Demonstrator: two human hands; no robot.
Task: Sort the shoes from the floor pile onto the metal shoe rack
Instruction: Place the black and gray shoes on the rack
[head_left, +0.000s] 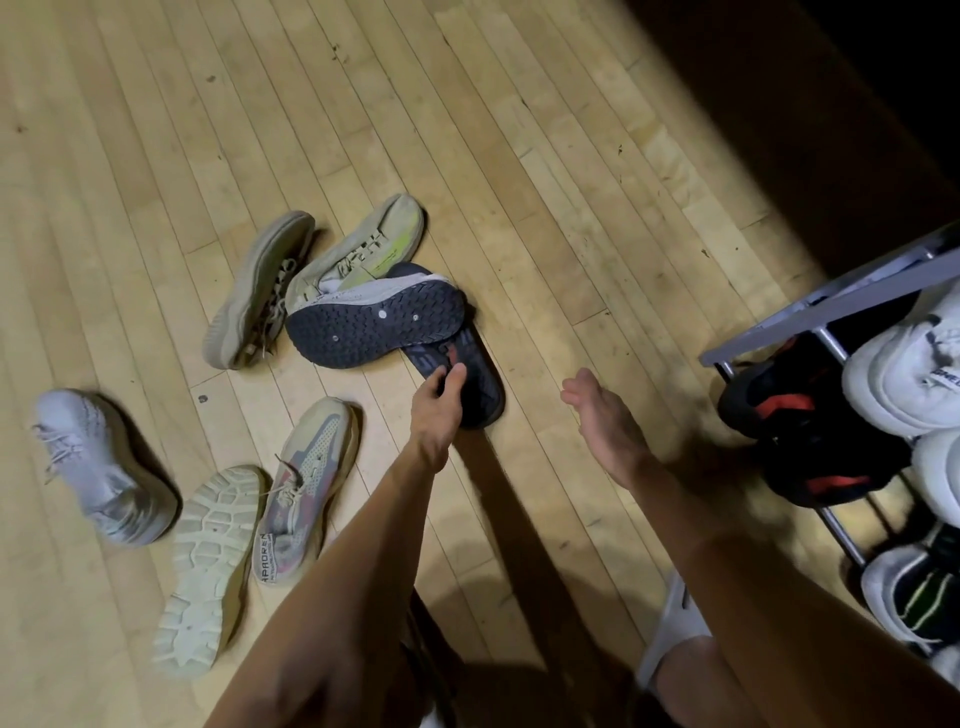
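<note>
Half the dark slide (470, 387) hides under an overturned sneaker (374, 325); its long axis runs 11 to 5 o'clock. Left hand (436, 410) pinches its edge mid-floor, while right hand (602, 421), blurred, hovers with fingers loosely straight, rack (810, 306) at 3 o'clock.

Pale scuffed wood plank floor (519, 156), grey matt metal rack (831, 306), dark treaded rubber sole (374, 327), worn mesh-cloth sneakers (306, 483).
</note>
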